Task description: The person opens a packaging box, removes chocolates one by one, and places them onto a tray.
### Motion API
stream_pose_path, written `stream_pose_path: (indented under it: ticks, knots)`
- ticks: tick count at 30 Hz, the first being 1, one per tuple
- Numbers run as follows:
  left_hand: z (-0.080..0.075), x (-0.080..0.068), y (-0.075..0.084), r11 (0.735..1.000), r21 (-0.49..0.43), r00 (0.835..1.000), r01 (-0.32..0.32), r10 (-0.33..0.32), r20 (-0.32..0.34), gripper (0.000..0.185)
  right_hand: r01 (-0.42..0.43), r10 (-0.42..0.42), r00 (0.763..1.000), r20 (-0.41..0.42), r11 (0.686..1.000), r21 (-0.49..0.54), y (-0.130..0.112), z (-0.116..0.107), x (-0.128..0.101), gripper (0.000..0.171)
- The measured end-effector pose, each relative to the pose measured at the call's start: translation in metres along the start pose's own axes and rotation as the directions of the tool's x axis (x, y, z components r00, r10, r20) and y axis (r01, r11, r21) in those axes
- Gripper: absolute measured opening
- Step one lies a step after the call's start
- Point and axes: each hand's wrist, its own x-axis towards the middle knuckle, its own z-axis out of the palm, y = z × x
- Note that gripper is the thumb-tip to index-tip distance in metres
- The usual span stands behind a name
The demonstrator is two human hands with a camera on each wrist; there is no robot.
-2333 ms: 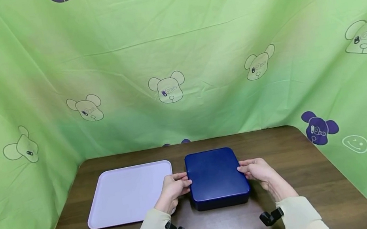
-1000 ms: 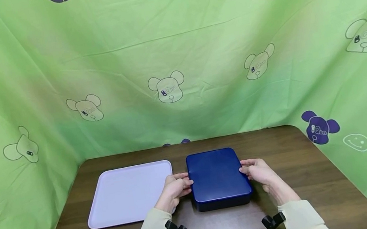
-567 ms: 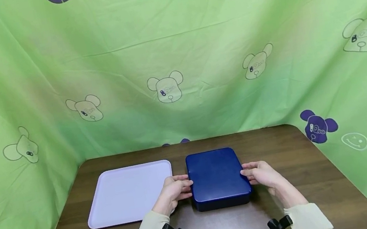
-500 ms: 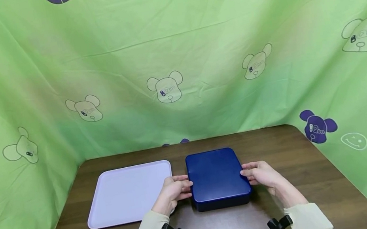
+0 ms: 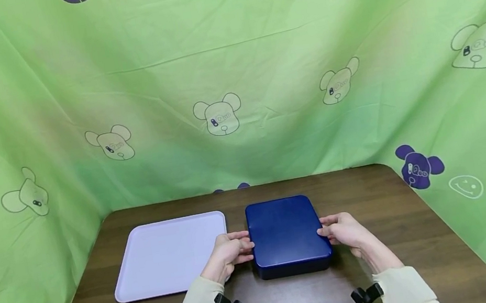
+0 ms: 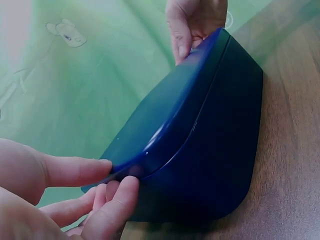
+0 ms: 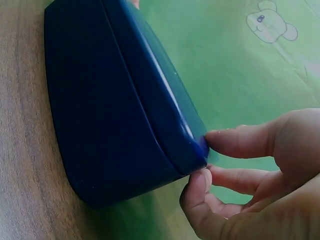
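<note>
Both your hands are on the dark blue box (image 5: 287, 234), one per long side. Your left hand (image 5: 229, 249) has the thumb on the lid's edge and the fingertips (image 6: 122, 192) tucked right under the lid's lip, so it's a light pinch on the rim, fingers only slightly bent. Your right hand (image 5: 343, 228) mirrors it across the box: index fingertip on the lid's corner edge, thumb (image 7: 197, 187) pressed just below the seam. Neither hand wraps the box, it's fingertip contact on the lid's rim on both sides.

The box sits flat on the brown table (image 5: 373, 189), lid down, squarely between your two grips. Outside your left hand, just beside it, lies the pale lavender tray (image 5: 169, 256), its near-right corner under your wrist, so that side is tight. Outside your right hand it's bare tabletop out to the table edge. Beyond your fingertips there's a strip of table, then the green curtain (image 5: 230, 69) hanging around the back and both sides.
</note>
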Motion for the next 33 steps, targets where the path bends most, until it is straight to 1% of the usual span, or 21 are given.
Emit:
stream_pose_path:
  ticks: [6,11,18,22,25,29,33]
  knots:
    - [-0.001,0.002,-0.002,1.000,0.003,1.000,0.006,-0.006,-0.008,0.045,0.005,-0.005,1.000,-0.010,1.000,-0.005,0.002,0.001,0.000,0.051]
    - [-0.001,0.004,-0.003,1.000,0.007,1.000,0.006,-0.006,0.001,0.045,-0.002,0.002,1.000,-0.013,1.000,0.000,0.002,0.000,0.000,0.052]
    - [0.000,0.009,0.003,0.999,0.052,1.000,0.018,-0.018,0.003,0.042,-0.020,0.020,1.000,0.000,1.000,-0.021,-0.002,-0.002,0.005,0.053]
    - [0.001,0.017,0.007,0.996,0.083,0.999,0.037,-0.036,-0.019,0.040,-0.020,0.020,1.000,0.015,1.000,-0.002,-0.005,-0.003,0.014,0.054]
    - [0.003,0.024,0.010,0.994,0.104,0.999,0.036,-0.032,-0.042,0.039,-0.022,0.022,0.999,0.026,1.000,0.007,-0.007,-0.005,0.021,0.054]
    - [0.004,0.031,0.013,0.994,0.102,0.998,0.030,-0.024,-0.056,0.040,-0.022,0.021,0.999,0.029,0.999,0.030,-0.006,-0.008,0.030,0.055]
    - [0.003,0.033,0.013,0.996,0.076,0.998,0.041,-0.037,-0.047,0.042,-0.018,0.016,0.999,0.028,0.998,0.054,-0.007,-0.008,0.033,0.056]
